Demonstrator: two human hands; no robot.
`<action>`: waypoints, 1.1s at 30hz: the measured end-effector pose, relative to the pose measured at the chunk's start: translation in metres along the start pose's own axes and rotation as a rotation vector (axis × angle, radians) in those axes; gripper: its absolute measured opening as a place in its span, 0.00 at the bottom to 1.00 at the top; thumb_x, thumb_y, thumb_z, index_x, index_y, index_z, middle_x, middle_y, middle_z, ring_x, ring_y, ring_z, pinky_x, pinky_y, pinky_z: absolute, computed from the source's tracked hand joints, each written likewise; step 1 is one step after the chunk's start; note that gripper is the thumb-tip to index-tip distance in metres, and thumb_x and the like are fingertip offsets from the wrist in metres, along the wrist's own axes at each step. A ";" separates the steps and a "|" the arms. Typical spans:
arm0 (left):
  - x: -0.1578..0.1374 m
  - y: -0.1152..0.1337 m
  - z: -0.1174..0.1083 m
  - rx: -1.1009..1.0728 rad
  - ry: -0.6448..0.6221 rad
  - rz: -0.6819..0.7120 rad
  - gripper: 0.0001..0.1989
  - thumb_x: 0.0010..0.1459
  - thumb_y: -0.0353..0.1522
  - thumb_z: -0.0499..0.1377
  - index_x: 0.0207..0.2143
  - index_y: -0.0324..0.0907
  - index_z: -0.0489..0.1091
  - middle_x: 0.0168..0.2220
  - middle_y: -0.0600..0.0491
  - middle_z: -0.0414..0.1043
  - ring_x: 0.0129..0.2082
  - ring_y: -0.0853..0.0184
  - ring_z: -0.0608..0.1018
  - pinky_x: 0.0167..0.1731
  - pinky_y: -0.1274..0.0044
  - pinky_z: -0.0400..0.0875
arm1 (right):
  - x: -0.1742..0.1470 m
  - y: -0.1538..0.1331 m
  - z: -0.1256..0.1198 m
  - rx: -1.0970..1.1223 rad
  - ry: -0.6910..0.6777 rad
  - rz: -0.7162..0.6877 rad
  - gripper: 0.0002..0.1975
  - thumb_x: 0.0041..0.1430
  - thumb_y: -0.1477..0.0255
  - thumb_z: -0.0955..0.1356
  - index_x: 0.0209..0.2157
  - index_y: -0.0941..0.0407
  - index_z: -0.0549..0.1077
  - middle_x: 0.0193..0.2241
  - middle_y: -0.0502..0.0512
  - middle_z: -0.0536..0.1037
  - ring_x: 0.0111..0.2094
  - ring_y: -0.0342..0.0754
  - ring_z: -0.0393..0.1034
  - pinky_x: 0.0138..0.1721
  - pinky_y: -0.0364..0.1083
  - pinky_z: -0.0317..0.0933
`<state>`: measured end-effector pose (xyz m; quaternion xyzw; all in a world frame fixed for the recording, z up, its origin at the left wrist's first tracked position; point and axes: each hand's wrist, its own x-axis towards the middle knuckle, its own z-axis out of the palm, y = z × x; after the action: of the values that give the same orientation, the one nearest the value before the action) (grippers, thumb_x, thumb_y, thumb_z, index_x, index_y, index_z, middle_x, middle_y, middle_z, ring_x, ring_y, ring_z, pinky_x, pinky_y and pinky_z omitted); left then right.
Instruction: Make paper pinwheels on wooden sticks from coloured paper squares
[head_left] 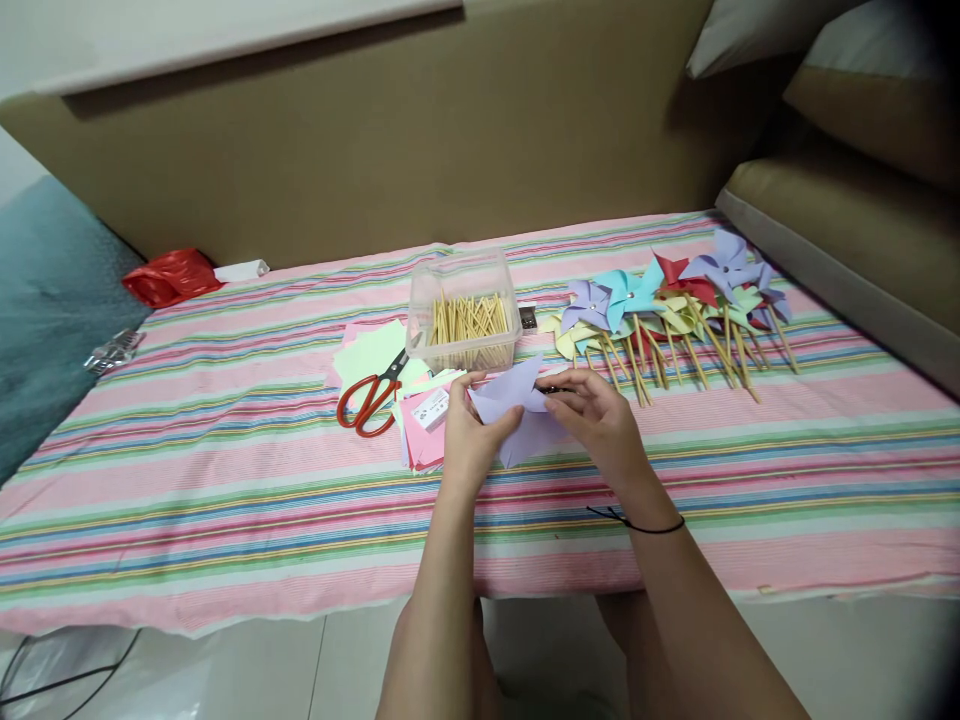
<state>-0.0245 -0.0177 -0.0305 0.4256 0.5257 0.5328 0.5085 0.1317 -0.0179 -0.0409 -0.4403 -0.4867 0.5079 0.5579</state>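
Note:
My left hand pinches a lilac paper pinwheel, its thumb pressed on the folded blades. On the other side, my right hand is closed at the paper's edge, with a small dark object between its fingers; what kind it is I cannot make out. Just left of my hands lies a stack of coloured paper with a small white box on it. Red-handled scissors rest beside the stack, partly over pale green paper.
Behind my hands stands a clear plastic box of wooden sticks. Several finished pinwheels on sticks lie to the right. A red plastic bag sits at the far left on the striped cloth. A sofa back rises behind.

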 end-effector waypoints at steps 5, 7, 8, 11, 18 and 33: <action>-0.001 0.001 0.000 0.086 -0.037 -0.004 0.29 0.42 0.31 0.68 0.48 0.44 0.61 0.39 0.51 0.73 0.34 0.65 0.76 0.35 0.75 0.69 | 0.000 0.002 0.001 0.016 -0.006 0.152 0.23 0.47 0.64 0.76 0.43 0.52 0.68 0.33 0.52 0.81 0.35 0.48 0.75 0.36 0.47 0.67; -0.002 0.003 0.000 0.101 -0.056 -0.022 0.30 0.42 0.31 0.67 0.48 0.44 0.60 0.36 0.53 0.73 0.32 0.67 0.75 0.33 0.76 0.69 | 0.000 0.003 0.001 0.001 -0.002 0.159 0.24 0.46 0.64 0.76 0.44 0.53 0.68 0.31 0.52 0.81 0.33 0.47 0.74 0.35 0.46 0.66; -0.003 0.004 0.000 0.097 -0.065 -0.030 0.30 0.42 0.31 0.67 0.48 0.44 0.60 0.34 0.54 0.72 0.30 0.67 0.75 0.32 0.77 0.68 | 0.001 0.003 0.001 -0.006 0.008 0.158 0.24 0.46 0.65 0.76 0.44 0.53 0.68 0.30 0.51 0.81 0.32 0.47 0.74 0.34 0.46 0.65; -0.004 0.006 0.001 0.055 -0.086 -0.070 0.29 0.44 0.32 0.67 0.48 0.44 0.59 0.30 0.57 0.72 0.26 0.69 0.73 0.28 0.78 0.67 | 0.001 0.001 0.000 -0.010 0.031 0.151 0.23 0.45 0.66 0.76 0.43 0.53 0.69 0.29 0.51 0.81 0.29 0.46 0.73 0.32 0.45 0.64; -0.003 0.007 0.001 -0.046 -0.075 -0.118 0.27 0.47 0.37 0.67 0.46 0.45 0.58 0.28 0.57 0.74 0.21 0.72 0.72 0.25 0.79 0.67 | 0.000 0.002 -0.001 0.018 0.050 0.134 0.23 0.45 0.66 0.76 0.43 0.53 0.69 0.29 0.50 0.81 0.28 0.45 0.73 0.31 0.44 0.64; -0.002 0.004 0.000 -0.038 -0.110 -0.097 0.31 0.44 0.36 0.69 0.48 0.45 0.58 0.28 0.57 0.74 0.24 0.70 0.75 0.25 0.80 0.68 | 0.000 0.000 0.001 -0.019 0.051 0.121 0.23 0.46 0.66 0.75 0.44 0.54 0.69 0.29 0.52 0.81 0.30 0.47 0.73 0.32 0.46 0.64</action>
<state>-0.0243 -0.0196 -0.0259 0.4187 0.5066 0.4933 0.5699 0.1303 -0.0180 -0.0409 -0.4870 -0.4495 0.5249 0.5341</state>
